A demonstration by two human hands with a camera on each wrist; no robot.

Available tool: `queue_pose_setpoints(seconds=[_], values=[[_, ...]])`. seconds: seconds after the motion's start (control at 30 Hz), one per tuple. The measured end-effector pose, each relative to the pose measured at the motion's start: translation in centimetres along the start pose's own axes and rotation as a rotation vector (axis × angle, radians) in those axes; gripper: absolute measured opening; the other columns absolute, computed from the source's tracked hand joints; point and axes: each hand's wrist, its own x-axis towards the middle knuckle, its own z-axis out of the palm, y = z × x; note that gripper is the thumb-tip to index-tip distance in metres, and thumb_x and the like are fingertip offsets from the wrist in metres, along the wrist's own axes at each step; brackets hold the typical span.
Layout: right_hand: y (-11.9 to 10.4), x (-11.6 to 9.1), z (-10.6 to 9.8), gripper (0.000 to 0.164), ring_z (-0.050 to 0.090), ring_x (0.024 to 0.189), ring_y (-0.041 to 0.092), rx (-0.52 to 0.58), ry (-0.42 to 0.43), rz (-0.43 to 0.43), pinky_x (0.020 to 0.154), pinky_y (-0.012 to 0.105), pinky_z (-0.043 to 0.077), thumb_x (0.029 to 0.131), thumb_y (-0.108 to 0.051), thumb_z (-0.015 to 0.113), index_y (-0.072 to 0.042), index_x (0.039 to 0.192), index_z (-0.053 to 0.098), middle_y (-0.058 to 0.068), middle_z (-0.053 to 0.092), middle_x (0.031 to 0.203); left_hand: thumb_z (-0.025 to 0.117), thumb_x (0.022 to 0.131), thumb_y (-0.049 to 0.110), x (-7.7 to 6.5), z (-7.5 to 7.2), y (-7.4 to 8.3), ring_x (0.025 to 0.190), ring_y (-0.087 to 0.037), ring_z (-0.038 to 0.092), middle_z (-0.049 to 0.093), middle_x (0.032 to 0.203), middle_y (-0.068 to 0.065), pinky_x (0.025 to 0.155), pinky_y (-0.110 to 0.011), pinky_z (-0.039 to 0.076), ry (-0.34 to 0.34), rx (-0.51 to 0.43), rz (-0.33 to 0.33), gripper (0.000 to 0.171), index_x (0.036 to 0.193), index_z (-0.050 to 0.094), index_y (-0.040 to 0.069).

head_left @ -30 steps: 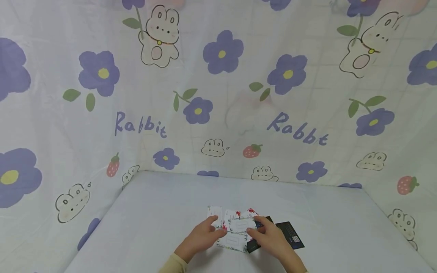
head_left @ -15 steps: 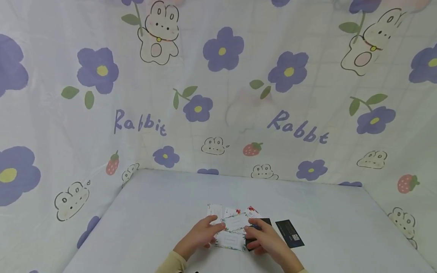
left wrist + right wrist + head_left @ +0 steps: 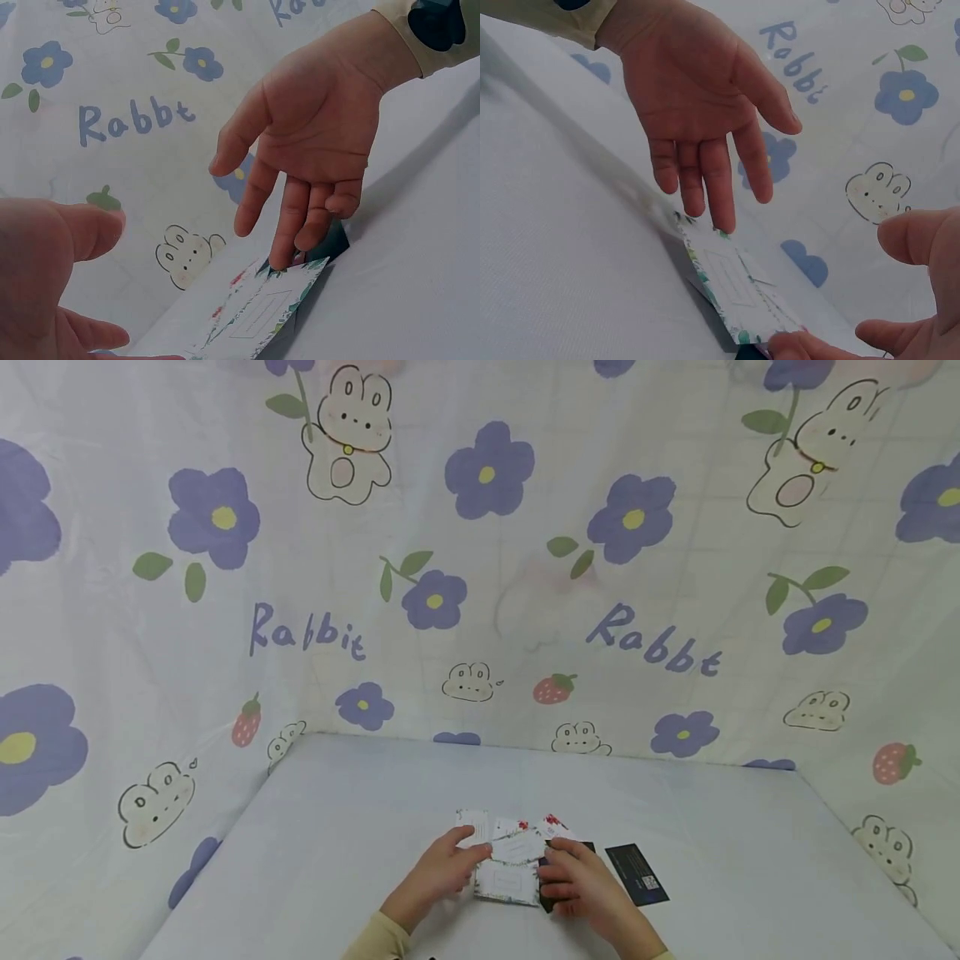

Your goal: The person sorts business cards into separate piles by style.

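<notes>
A white card (image 3: 507,882) with a leafy border lies between my two hands, its near edge raised over a shadow in the wrist views. My left hand (image 3: 447,864) has its fingertips at the card's left end. At the other end are the fingertips of my right hand (image 3: 588,887). Fingers are extended on both hands, and the thumbs (image 3: 97,232) stand away from the card. Just behind, a second white card (image 3: 517,847) lies slanted. A dark card (image 3: 546,900) shows partly from under the right hand.
More white cards lie behind, one at the left (image 3: 472,818) and one with red flowers (image 3: 553,827) at the right. A dark card (image 3: 637,874) with a square code rests apart on the right. A printed curtain (image 3: 480,568) rises behind the white table (image 3: 360,793).
The upper white card, earlier level between both hands, has turned and now lies slanted farther left. The right hand's fingers have come down beside the nearer white card, whose near edge is now raised.
</notes>
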Motion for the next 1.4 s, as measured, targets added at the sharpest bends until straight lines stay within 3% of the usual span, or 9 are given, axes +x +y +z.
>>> queue_pose_setpoints(seconds=[0.1, 0.23, 0.37, 0.6, 0.9, 1.4], values=[[-0.1, -0.1, 0.1, 0.055, 0.066, 0.081, 0.018, 0.035, 0.020, -0.021, 0.069, 0.030, 0.053, 0.105, -0.029, 0.052, 0.004, 0.147, 0.040, 0.017, 0.072, 0.112, 0.065, 0.098, 0.038, -0.1, -0.1, 0.3, 0.081, -0.019, 0.064, 0.069, 0.114, -0.019, 0.065, -0.030, 0.054, 0.025, -0.030, 0.012, 0.071, 0.151, 0.041, -0.003], [-0.5, -0.6, -0.1, 0.054, 0.065, 0.081, 0.015, 0.077, -0.031, -0.050, 0.071, 0.030, 0.055, 0.106, -0.027, 0.049, 0.004, 0.148, 0.036, 0.010, 0.070, 0.105, 0.064, 0.099, 0.035, -0.5, -0.2, 0.9, 0.090, -0.022, 0.068, 0.066, 0.123, -0.024, 0.078, -0.038, 0.061, 0.017, -0.116, 0.012, 0.071, 0.152, 0.037, -0.004], [-1.2, -1.3, -0.3, 0.058, 0.066, 0.081, 0.015, 0.094, -0.070, -0.076, 0.073, 0.031, 0.057, 0.106, -0.028, 0.049, 0.004, 0.150, 0.031, 0.009, 0.067, 0.106, 0.063, 0.100, 0.031, -1.1, -0.5, 1.6, 0.088, -0.021, 0.066, 0.065, 0.121, -0.024, 0.083, -0.043, 0.062, -0.010, -0.194, 0.029, 0.069, 0.153, 0.035, -0.005], [-2.5, -2.2, -0.4, 0.058, 0.066, 0.083, 0.016, 0.097, -0.020, -0.100, 0.073, 0.031, 0.058, 0.105, -0.026, 0.050, 0.003, 0.152, 0.033, 0.012, 0.067, 0.109, 0.061, 0.101, 0.034, -1.9, -1.1, 3.1, 0.092, -0.021, 0.066, 0.064, 0.122, -0.024, 0.086, -0.044, 0.061, -0.021, -0.241, 0.029, 0.069, 0.154, 0.035, -0.002], [-3.2, -3.0, -0.7, 0.056, 0.066, 0.082, 0.012, 0.135, -0.068, -0.102, 0.075, 0.029, 0.059, 0.106, -0.024, 0.048, 0.001, 0.153, 0.029, 0.006, 0.066, 0.106, 0.061, 0.101, 0.037, -2.1, -1.5, 3.6, 0.094, -0.023, 0.066, 0.065, 0.123, -0.022, 0.085, -0.043, 0.062, -0.017, -0.238, 0.033, 0.070, 0.154, 0.034, 0.000], [-2.7, -2.7, -0.3, 0.057, 0.066, 0.083, 0.012, 0.106, -0.086, -0.108, 0.075, 0.029, 0.058, 0.107, -0.024, 0.048, 0.003, 0.153, 0.030, 0.006, 0.066, 0.106, 0.062, 0.101, 0.036, -2.1, -1.6, 2.8, 0.088, -0.021, 0.067, 0.066, 0.120, -0.023, 0.083, -0.044, 0.062, -0.008, -0.195, 0.030, 0.069, 0.154, 0.036, 0.000]])
